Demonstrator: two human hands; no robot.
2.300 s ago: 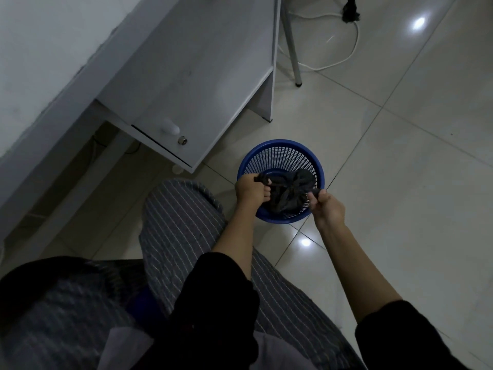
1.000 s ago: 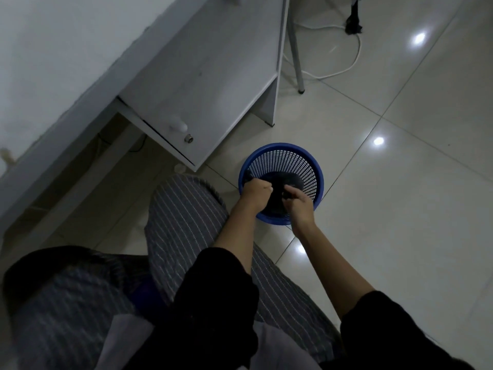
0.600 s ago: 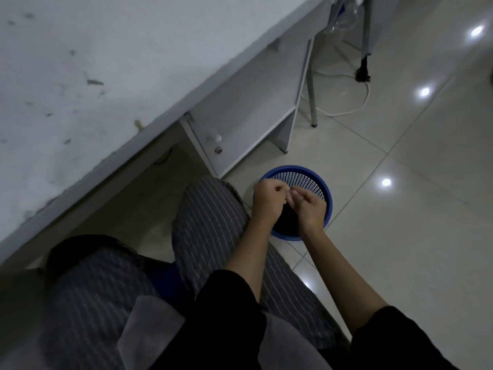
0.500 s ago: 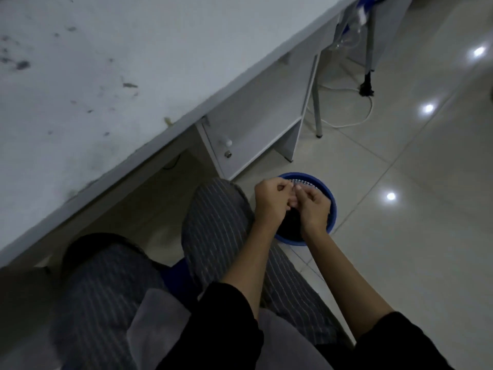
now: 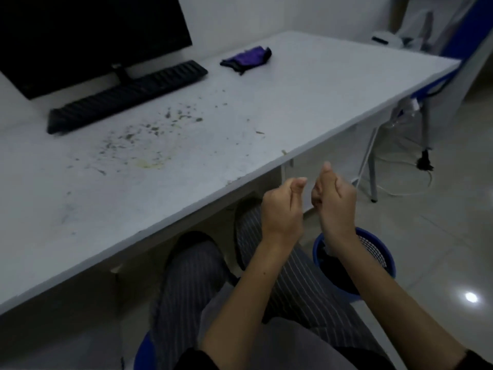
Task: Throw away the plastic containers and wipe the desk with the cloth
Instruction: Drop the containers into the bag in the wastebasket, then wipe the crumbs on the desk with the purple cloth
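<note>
Cloth [image 5: 246, 60]; left hand [image 5: 282, 206], right hand [image 5: 336, 202] curled

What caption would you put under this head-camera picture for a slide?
Left hand and right hand, curled, hover between blue bin and soiled desk, where the purple cloth lies untouched.

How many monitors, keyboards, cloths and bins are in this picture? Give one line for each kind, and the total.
Monitor: 1
Keyboard: 1
Cloth: 1
Bin: 1
Total: 4
</note>
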